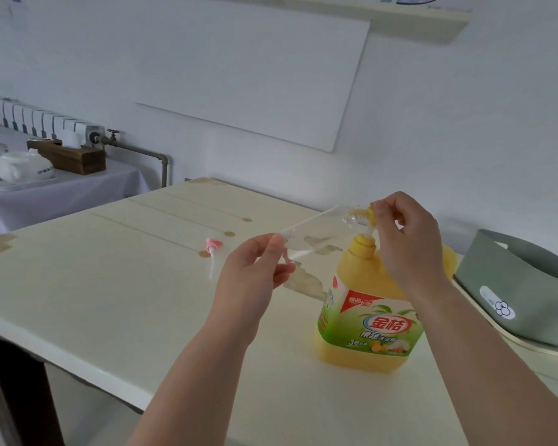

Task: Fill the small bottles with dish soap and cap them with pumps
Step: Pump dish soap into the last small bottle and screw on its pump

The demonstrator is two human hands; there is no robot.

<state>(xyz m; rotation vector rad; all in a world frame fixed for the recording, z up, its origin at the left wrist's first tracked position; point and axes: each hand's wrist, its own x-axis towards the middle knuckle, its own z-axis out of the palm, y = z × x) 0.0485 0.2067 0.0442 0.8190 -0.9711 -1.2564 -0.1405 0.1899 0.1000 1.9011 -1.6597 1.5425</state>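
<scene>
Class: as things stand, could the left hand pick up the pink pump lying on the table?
Probably not yet: the left hand holds the clear bottle. Nothing lies between it and the pink pump, though.

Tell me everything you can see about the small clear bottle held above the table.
The small clear plastic bottle is see-through, uncapped, and looks empty or nearly so. It is held above the cream table, tipped almost sideways, mouth raised to the right. The left hand pinches its base end. Its mouth meets the yellow pump spout of the large yellow dish soap jug, which the right hand pinches.
</scene>
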